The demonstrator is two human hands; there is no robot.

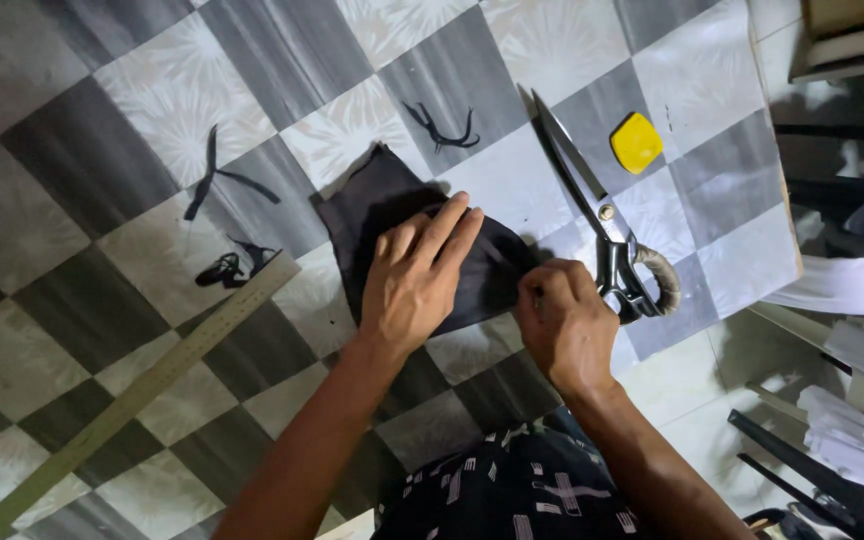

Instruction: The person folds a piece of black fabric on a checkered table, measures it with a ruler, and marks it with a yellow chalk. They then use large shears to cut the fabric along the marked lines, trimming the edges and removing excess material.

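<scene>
I am pressing my left hand flat on the black cloth piece at table centre while my right hand is pinching its right edge, keeping it taut, scissors lying just right.

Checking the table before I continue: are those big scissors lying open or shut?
Shut. The scissors lie flat on the checked cloth, blades together in a single point, untouched beside the right hand.
</scene>
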